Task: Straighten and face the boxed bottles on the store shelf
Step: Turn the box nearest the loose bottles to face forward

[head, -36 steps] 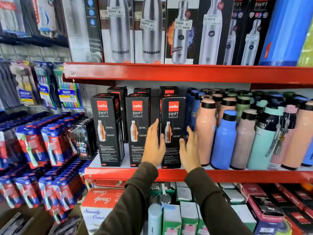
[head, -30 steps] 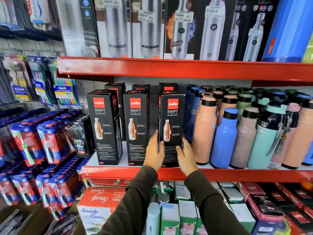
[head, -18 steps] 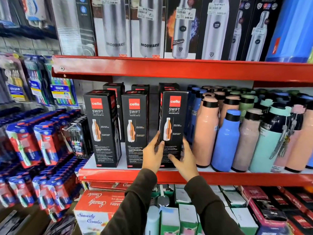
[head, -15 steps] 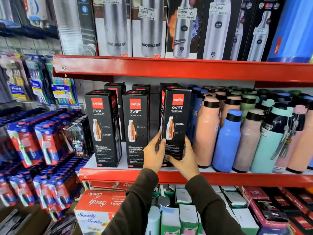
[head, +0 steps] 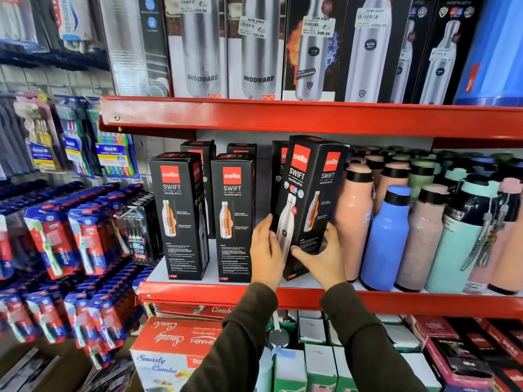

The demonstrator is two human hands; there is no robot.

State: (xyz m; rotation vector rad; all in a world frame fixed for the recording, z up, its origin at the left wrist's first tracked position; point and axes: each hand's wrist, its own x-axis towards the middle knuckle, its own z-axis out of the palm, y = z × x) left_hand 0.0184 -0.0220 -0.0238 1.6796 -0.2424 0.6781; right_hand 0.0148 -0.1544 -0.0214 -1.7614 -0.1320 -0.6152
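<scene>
From the head camera, looking slightly down at a red store shelf (head: 198,290), two hands in dark sleeves reach in from below. The left hand (head: 264,251) and the right hand (head: 322,257) clasp the lower part of a tall black box (head: 307,199) printed with a bottle picture, the left fingers wrapped on its left face, the right hand spread around its right face and lower corner. This box sits near the front edge of the shelf, about the middle of its length, tilted with its top leaning right and turned so that a corner points forward and two faces show at once. It is probably held low with both hands so it can be swivelled and set down square. To its left two matching boxes, the left box (head: 177,216) and the middle box (head: 233,219), stand upright along the front edge with fronts facing out, and more boxes stand behind them toward the back of the shelf. Just right of the held box stands a pink bottle (head: 352,219), then a blue bottle (head: 386,239), with more loose bottles beyond toward the right end. Compared with half a second earlier, the held box has rotated further, now showing a second face, and leans more to the right; the other boxes have not moved.
</scene>
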